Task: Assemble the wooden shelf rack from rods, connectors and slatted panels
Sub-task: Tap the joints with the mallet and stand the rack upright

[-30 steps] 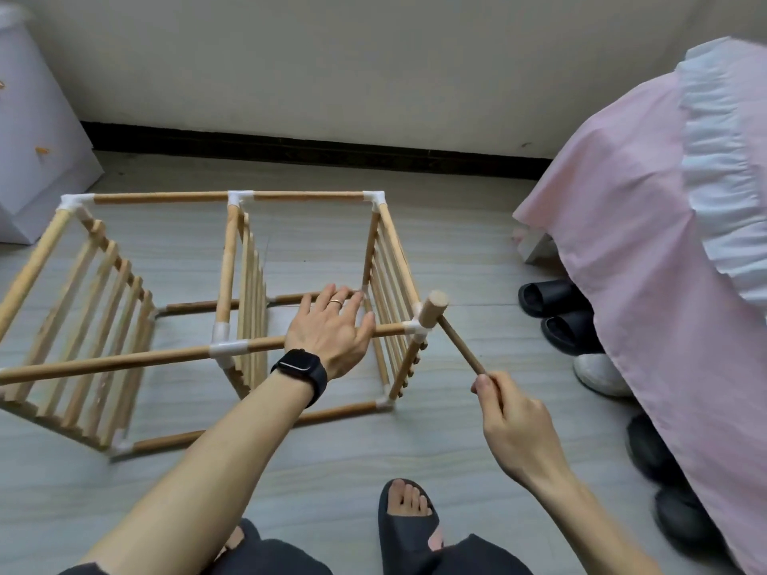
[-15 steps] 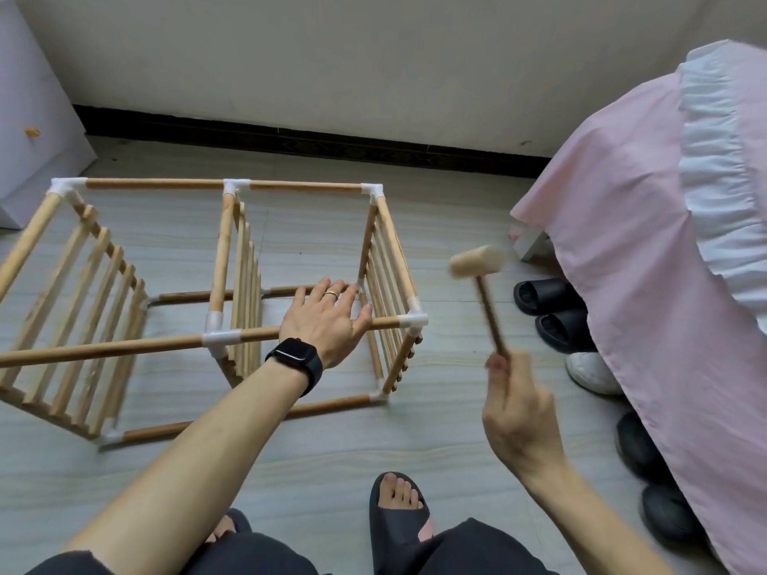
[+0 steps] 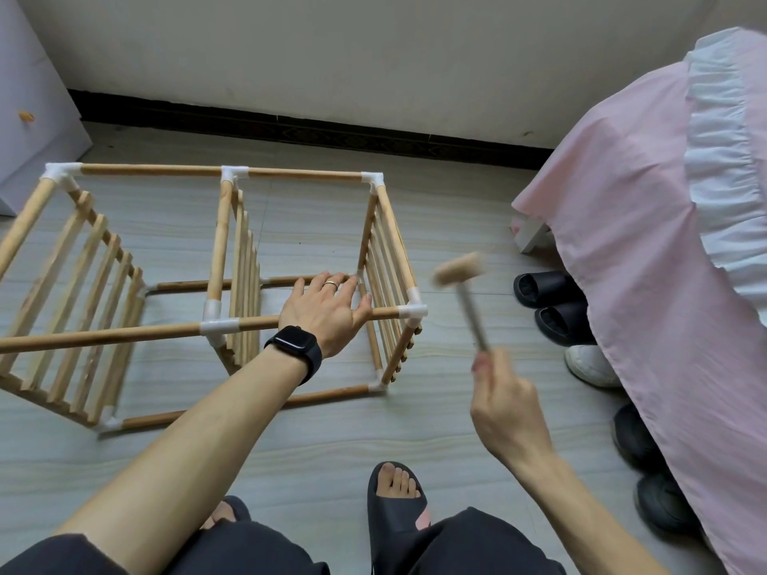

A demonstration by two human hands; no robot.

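One mallet (image 3: 458, 272) in right hand (image 3: 508, 408), clear of rack (image 3: 220, 325)

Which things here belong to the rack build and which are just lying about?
In the job: shelf rack with its white connectors; wooden mallet, held by the right hand; left hand resting flat on the near rod.

Lying about: black slippers, white shoe, dark shoes, pink bedcover, white cabinet.

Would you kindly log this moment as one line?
left hand: rests on wooden rack rod | right hand: grips wooden mallet, raised beside white corner connector
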